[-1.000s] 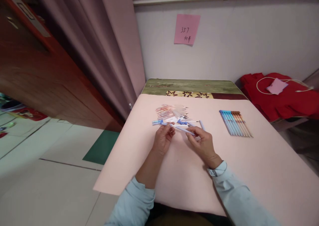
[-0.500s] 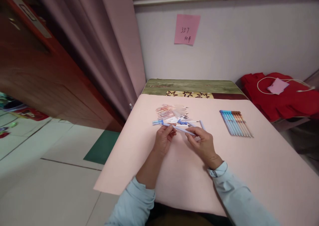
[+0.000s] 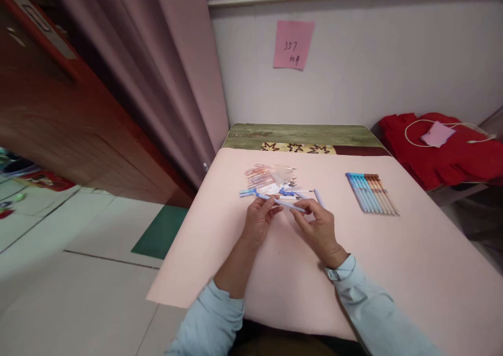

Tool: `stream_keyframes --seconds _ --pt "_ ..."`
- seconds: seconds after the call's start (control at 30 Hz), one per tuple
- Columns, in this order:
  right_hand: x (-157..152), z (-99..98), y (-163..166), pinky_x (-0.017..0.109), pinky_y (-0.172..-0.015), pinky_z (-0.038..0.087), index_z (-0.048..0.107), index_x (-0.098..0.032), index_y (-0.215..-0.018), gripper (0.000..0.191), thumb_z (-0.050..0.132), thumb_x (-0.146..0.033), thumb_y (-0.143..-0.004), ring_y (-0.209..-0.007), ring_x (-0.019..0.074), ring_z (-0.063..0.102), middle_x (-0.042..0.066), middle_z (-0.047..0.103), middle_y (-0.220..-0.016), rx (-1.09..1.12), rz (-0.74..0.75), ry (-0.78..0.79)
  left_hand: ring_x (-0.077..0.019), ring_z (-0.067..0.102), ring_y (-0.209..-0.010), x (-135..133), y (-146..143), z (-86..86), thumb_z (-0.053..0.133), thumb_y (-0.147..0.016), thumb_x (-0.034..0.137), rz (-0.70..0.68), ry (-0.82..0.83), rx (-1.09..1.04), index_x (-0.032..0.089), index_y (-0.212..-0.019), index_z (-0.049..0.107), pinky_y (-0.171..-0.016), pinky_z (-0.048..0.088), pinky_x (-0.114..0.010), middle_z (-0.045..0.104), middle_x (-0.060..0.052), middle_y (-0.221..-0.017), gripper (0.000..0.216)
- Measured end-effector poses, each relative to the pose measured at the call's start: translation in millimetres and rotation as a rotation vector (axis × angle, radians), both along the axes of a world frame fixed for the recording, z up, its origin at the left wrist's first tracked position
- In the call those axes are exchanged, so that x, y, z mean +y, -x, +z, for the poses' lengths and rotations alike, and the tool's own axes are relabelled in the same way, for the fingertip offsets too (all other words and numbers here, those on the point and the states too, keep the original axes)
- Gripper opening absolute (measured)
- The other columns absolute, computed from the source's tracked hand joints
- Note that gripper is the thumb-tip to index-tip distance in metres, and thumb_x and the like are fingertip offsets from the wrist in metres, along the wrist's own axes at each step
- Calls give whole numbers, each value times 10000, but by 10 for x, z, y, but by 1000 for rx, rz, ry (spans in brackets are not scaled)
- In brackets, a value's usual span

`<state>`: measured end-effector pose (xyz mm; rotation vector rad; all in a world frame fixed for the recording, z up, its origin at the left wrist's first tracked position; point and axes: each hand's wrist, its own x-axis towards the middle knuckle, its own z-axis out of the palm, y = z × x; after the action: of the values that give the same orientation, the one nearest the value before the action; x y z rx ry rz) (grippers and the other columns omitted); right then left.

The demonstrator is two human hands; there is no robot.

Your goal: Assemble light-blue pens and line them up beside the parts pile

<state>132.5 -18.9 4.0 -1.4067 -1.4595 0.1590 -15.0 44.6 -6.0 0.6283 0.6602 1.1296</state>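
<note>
Between my two hands, just above the table, is a light-blue pen with a darker blue end at the left. My left hand pinches its left part. The fingers of my right hand close on its right end. Right behind the hands lies a loose pile of clear pinkish pen barrels, with thin dark-tipped refills next to it. Small dark-blue pen parts, a pale blue barrel and light-blue pieces lie around the pile.
A neat row of blue and brown pens lies on the right of the pink-covered table. Red cloth with a white cable sits beyond the right edge. A wooden door and a curtain stand at the left.
My right hand has shifted very slightly left along with the pen. Both hands keep their grip, and the view has moved a little.
</note>
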Motion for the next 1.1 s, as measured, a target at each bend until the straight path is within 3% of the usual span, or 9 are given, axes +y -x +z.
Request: stream_keyframes --seconds 0.3,0.63,0.73,0.83,0.97,1.1 --pt "-25 -98 13 236 -612 465 676 -213 -920 195 614 -395 -887 -595 119 577 4 690 -742 -51 -84 77 -169 667 -871 -7 22 -13 793 -714 293 -28 23 76 121 -877 714 -590 574 -209 718 -91 -1000 250" --pt "-11 -101 -5 217 -534 366 655 -205 -592 524 440 -504 -965 -509 108 595 -4 641 -534 -119 -102 193 -164 684 -933 -46 -2 -14 773 -751 268 -84 5 -1 120 -884 696 -753 571 -207 724 -86 -978 214" --pt "-11 -88 24 225 -541 367 711 -208 -824 387 474 -488 -947 -520 115 576 -13 640 -574 -123 -93 212 -140 686 -877 -40 -16 -31 769 -756 269 -48 -4 -3 121 -872 684 -757 568 -204 719 -71 -946 206" --pt "-16 -53 62 226 -596 410 632 -193 -1075 322 586 -442 -875 -595 127 574 -18 643 -678 -78 -40 165 -127 686 -838 -21 -21 -40 790 -731 273 -4 12 5 119 -862 678 -731 566 -190 715 -59 -919 231" --pt "-17 -38 68 228 -633 427 611 -213 -874 164 566 -371 -879 -637 127 563 -2 653 -745 -28 -1 135 -131 687 -853 -9 -20 -32 810 -704 279 26 48 -2 115 -857 686 -731 564 -185 716 -59 -910 257" --pt "-17 -68 23 226 -570 390 635 -213 -729 333 487 -424 -940 -551 121 569 -7 648 -623 -24 -44 219 -121 680 -782 -23 -18 -41 802 -713 291 -3 31 30 112 -862 698 -712 569 -211 723 -70 -923 255"
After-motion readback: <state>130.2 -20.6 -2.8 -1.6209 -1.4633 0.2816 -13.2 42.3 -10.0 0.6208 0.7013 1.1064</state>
